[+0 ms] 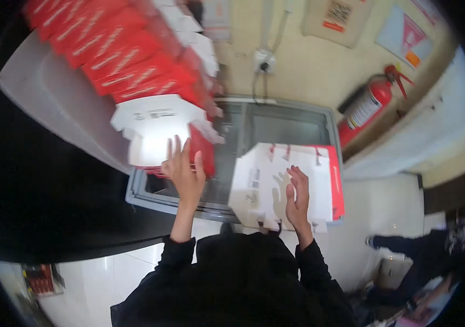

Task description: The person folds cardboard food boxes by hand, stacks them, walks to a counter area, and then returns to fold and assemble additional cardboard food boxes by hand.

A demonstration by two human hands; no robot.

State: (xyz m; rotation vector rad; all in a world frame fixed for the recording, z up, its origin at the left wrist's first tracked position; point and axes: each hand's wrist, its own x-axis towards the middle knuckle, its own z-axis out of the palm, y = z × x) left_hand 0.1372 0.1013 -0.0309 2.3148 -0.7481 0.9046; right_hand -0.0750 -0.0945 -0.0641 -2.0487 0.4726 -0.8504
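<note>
My left hand (185, 171) has its fingers spread over the lower edge of a white-faced folded carton (156, 122) at the front of a red stack. Whether the fingertips touch it, I cannot tell. Above a flat, unfolded carton (246, 185), white inside with a red edge on its right, my right hand (299, 197) holds nothing, its fingers stretched out. The hand's shadow falls on the white board. This carton lies on the right part of a glass-topped chest (284, 125).
Many red cartons (107, 49) lean in an overlapping row at the upper left, beside a translucent plastic panel (52, 87). A fire extinguisher (364, 109) hangs on the right wall, near a plugged-in socket (264, 61). Another person's dark-clothed leg (407, 248) shows at the lower right.
</note>
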